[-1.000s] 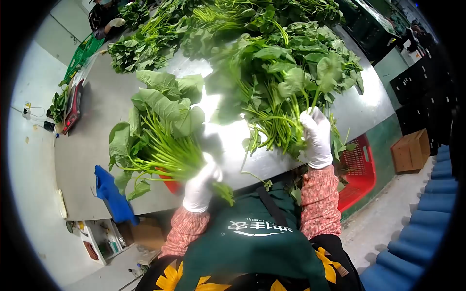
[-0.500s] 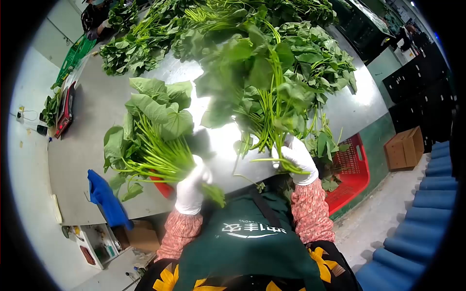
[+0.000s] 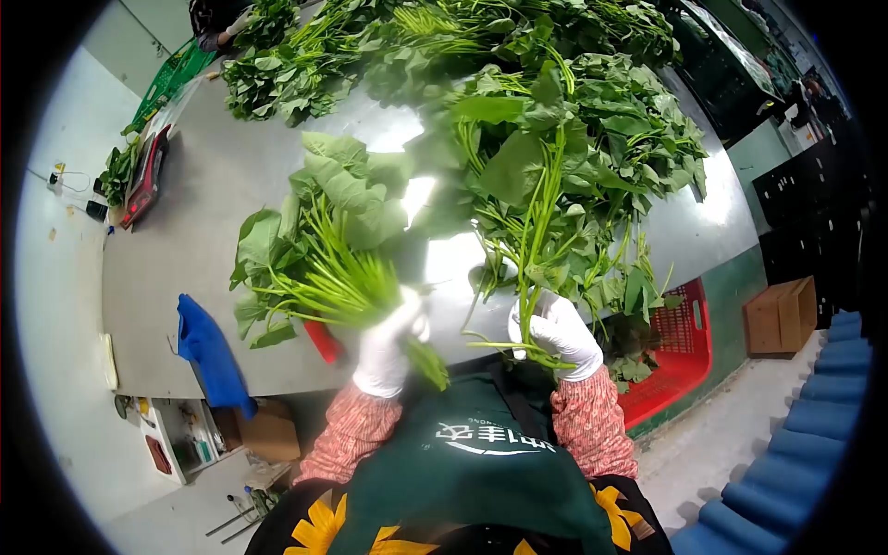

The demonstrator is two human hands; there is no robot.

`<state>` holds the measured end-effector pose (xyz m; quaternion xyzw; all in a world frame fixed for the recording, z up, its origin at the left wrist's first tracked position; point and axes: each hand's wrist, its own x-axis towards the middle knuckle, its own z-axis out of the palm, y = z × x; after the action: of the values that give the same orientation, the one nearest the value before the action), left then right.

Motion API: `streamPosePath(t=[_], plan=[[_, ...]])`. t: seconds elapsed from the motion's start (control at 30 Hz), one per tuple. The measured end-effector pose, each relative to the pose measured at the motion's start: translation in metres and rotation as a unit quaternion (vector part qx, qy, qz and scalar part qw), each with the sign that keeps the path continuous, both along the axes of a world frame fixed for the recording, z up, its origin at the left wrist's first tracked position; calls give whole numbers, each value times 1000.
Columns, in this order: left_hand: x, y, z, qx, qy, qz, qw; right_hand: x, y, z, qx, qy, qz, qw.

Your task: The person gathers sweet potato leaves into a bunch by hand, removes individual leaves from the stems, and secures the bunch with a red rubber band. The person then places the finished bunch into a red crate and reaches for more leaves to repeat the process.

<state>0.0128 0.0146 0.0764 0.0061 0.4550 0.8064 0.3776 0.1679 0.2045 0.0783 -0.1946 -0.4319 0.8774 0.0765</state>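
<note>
My left hand [image 3: 387,347], in a white glove, is closed round a thick bunch of leafy green stems [image 3: 342,277]. Its leaves point up and left, and the cut ends stick out below the fist. In my right hand [image 3: 558,335], also gloved, a few long stems with leaves [image 3: 541,222] are gripped near their lower ends. Behind that hand lies a loose heap of the same greens [image 3: 629,129] on the metal table [image 3: 185,268]. A red-handled thing [image 3: 323,341] is partly hidden beside my left hand.
A red crate [image 3: 694,347] with leaves stands below the table's right edge. A blue cloth [image 3: 211,356] hangs over the front left edge. A red scale-like device [image 3: 148,176] and green crate [image 3: 174,79] are far left. Another person [image 3: 215,23] handles greens at the back.
My left hand and its bunch have moved right, nearer my right hand. The stems in my right hand stand slightly further right at the top. The whole view has shifted a little.
</note>
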Motion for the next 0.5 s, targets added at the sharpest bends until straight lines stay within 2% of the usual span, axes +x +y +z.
streamPosePath(t=[0.13, 0.17, 0.27, 0.33, 0.4, 0.5], plan=[[3, 1, 4, -14, -33, 13, 999, -4, -7, -2, -13, -11, 31, 999], [2, 2, 6, -40, -2, 4, 999, -5, -10, -3, -36, -8, 28, 999], [0, 1, 8, -34, -2, -8, 999, -3, -5, -23, -63, 4, 102, 993], [1, 2, 5, -34, 21, -2, 999, -6, -7, -16, -25, -23, 121, 992], [2, 2, 6, -48, -2, -2, 999, -12, -14, -13, -1, -43, 126, 991], [3, 2, 7, -58, -1, -20, 998, -20, -24, -7, -26, -42, 176, 983]])
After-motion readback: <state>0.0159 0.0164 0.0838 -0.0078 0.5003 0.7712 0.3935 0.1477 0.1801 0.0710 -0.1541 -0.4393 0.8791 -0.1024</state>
